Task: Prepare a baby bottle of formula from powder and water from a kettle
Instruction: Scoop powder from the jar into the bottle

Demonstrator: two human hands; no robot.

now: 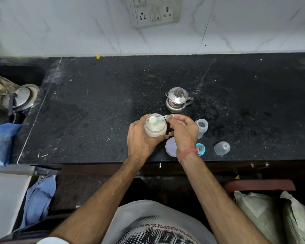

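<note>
My left hand point(139, 138) grips a clear jar of white formula powder point(155, 127) on the black counter point(95, 106). A pale green scoop point(158, 118), heaped with powder, sits over the jar's open mouth, and my right hand point(182, 131) pinches its handle. The open baby bottle point(201, 127) stands just right of that hand. A small steel kettle point(177, 99) with its lid on stands behind the jar. The jar's lilac lid point(171, 147) lies flat near the front edge. Beside it are the teal teat ring point(200, 148) and the clear bottle cap point(222, 148).
A steel pot with a lid point(23, 97) sits at the far left beside the sink area, with a blue bag point(0, 143) in front of it. A wall socket plate point(153, 11) is on the tiled wall. Sacks point(274, 217) lie on the floor at the lower right.
</note>
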